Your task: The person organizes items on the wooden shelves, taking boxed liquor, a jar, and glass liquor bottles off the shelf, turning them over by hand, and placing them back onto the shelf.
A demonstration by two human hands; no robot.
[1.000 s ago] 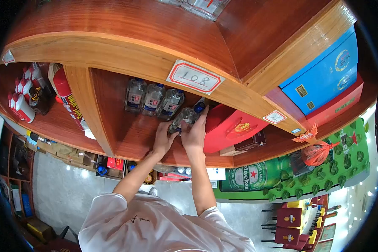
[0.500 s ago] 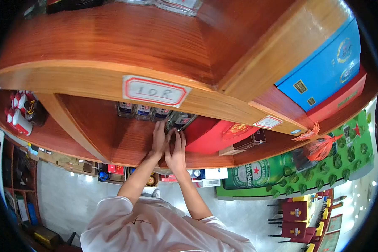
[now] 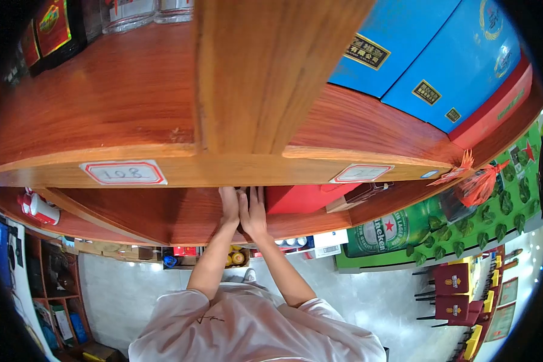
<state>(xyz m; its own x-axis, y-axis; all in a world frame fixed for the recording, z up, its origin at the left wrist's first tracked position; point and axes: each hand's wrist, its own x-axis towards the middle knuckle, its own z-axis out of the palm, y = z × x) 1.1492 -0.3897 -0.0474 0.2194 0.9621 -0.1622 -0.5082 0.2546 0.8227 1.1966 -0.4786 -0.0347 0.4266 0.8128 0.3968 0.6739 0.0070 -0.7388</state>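
Both hands reach into the wooden shelf compartment [image 3: 133, 211] under the "108" label [image 3: 123, 173]. My left hand [image 3: 228, 206] points inward, its fingers partly covered by the shelf board above. Close against it, my right hand [image 3: 253, 214] has its fingers bent slightly toward the left hand, the tips hidden too. What lies between the fingertips is out of sight; half a second ago a clear glass bottle was there. Just right of my right hand stands a red box [image 3: 301, 198].
Blue boxes [image 3: 398, 99] and a red box [image 3: 495, 114] fill the upper right shelf. A wooden upright [image 3: 247, 72] divides the upper shelves. Glass bottles [image 3: 127, 13] stand at the upper left. An orange-red plastic bag [image 3: 479, 192] hangs at right near a green Heineken display [image 3: 380, 232].
My view has shifted right and closer to the shelf, so its edge hides the row of bottles seen before. Both hands remain together beside the red box, their fingertips now covered.
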